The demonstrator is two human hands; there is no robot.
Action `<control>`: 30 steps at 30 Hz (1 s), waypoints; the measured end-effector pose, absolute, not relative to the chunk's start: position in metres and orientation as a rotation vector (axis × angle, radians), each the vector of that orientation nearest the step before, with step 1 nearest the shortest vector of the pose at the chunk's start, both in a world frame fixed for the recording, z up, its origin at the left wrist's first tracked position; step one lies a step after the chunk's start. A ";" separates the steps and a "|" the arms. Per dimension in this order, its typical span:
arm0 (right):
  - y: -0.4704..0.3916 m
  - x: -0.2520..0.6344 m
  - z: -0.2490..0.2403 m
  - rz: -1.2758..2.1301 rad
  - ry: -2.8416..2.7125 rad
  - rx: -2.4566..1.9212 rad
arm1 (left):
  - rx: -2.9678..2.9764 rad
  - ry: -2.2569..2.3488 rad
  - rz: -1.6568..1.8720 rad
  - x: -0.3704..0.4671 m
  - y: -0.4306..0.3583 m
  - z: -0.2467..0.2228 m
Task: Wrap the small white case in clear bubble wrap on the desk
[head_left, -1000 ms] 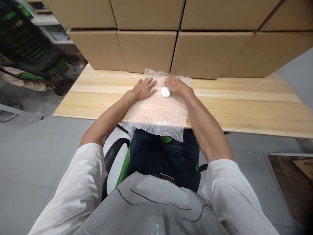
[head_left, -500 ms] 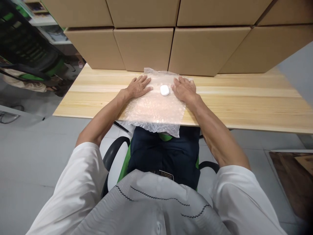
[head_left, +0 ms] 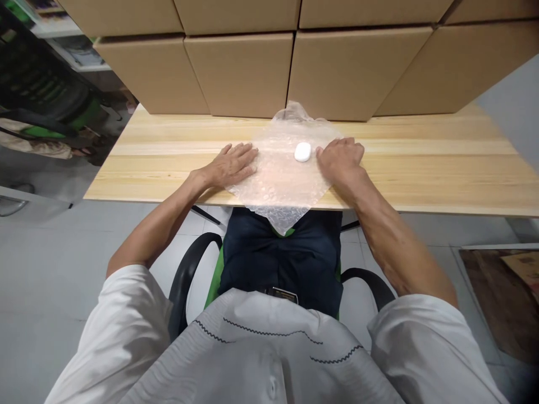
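A sheet of clear bubble wrap (head_left: 282,174) lies turned like a diamond on the wooden table, its near corner hanging over the front edge. On it rests a small white case with rounded corners (head_left: 302,151), resembling an earbud case, right of the sheet's middle. My left hand (head_left: 233,164) is open and flat at the sheet's left corner, fingertips on the plastic. At the right corner, my right hand (head_left: 341,158) is closed with curled fingers on the bubble wrap. Its thumb points toward the white case without touching it.
Stacked cardboard boxes (head_left: 240,73) form a wall along the back of the table (head_left: 429,168). Below the front edge are my lap and a chair with black armrests (head_left: 193,275). Another black and green chair (head_left: 54,95) stands at the left.
The bubble wrap has rotated from roughly square-on to a diamond, carrying the white case to the right. My right hand has moved right and curled; my left hand has slid slightly left.
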State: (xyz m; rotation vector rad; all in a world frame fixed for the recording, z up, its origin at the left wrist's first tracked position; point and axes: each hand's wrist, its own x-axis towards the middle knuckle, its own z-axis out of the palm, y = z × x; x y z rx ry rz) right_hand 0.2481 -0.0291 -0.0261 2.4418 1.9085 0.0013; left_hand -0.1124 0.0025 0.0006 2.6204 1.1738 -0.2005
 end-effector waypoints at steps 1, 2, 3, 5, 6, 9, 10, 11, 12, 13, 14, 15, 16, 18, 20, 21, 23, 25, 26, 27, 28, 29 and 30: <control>-0.031 0.251 -0.026 0.004 1.883 2.459 | 2.630 1.186 -0.198 -0.111 0.004 -0.003; -0.032 0.254 -0.026 0.009 1.866 2.478 | 2.638 1.202 -0.190 -0.110 0.008 -0.007; -0.032 0.258 -0.028 0.017 1.864 2.496 | 2.649 1.215 -0.179 -0.109 0.012 -0.011; -0.031 0.267 -0.033 0.021 1.884 2.525 | 2.681 1.219 -0.159 -0.110 0.021 -0.016; -0.031 0.272 -0.037 0.016 1.896 2.539 | 2.700 1.211 -0.151 -0.110 0.026 -0.018; -0.030 0.284 -0.045 0.000 1.954 2.579 | 2.740 1.191 -0.141 -0.113 0.038 -0.020; -0.031 0.286 -0.046 0.003 1.976 2.592 | 2.744 1.190 -0.142 -0.113 0.041 -0.020; -0.032 0.287 -0.046 0.008 1.989 2.601 | 2.745 1.195 -0.142 -0.114 0.044 -0.020; -0.034 0.287 -0.045 0.006 1.986 2.604 | 2.744 1.201 -0.143 -0.114 0.045 -0.020; -0.037 0.287 -0.042 -0.002 1.970 2.601 | 2.745 1.209 -0.140 -0.114 0.046 -0.020; -0.039 0.286 -0.039 -0.017 1.944 2.592 | 2.748 1.219 -0.132 -0.114 0.046 -0.021; -0.042 0.285 -0.035 -0.035 1.919 2.579 | 2.754 1.230 -0.124 -0.114 0.045 -0.021; -0.045 0.284 -0.030 -0.053 1.900 2.567 | 2.758 1.246 -0.119 -0.114 0.044 -0.021; -0.052 0.285 -0.022 -0.087 1.880 2.554 | 2.767 1.287 -0.119 -0.115 0.041 -0.020; -0.059 0.285 -0.015 -0.090 1.907 2.562 | 2.777 1.329 -0.101 -0.116 0.035 -0.015; -0.061 0.285 -0.012 -0.071 1.955 2.569 | 2.777 1.335 -0.082 -0.115 0.032 -0.012; -0.064 0.279 -0.007 -0.017 2.114 2.554 | 2.758 1.307 -0.042 -0.108 0.025 -0.003; -0.062 0.265 -0.002 -0.014 2.318 2.472 | 2.707 1.249 -0.043 -0.092 0.015 0.006; -0.059 0.257 0.001 -0.061 2.418 2.402 | 2.685 1.234 -0.054 -0.082 0.010 0.010; -0.054 0.247 0.003 -0.131 2.520 2.317 | 2.673 1.220 -0.080 -0.071 0.005 0.012; -0.049 0.238 0.006 -0.209 2.621 2.217 | 2.684 1.184 -0.107 -0.059 -0.001 0.012; -0.044 0.230 0.008 -0.276 2.714 2.109 | 2.712 1.128 -0.118 -0.048 -0.008 0.011; -0.038 0.222 0.010 -0.326 2.772 2.011 | 2.747 1.060 -0.127 -0.038 -0.014 0.008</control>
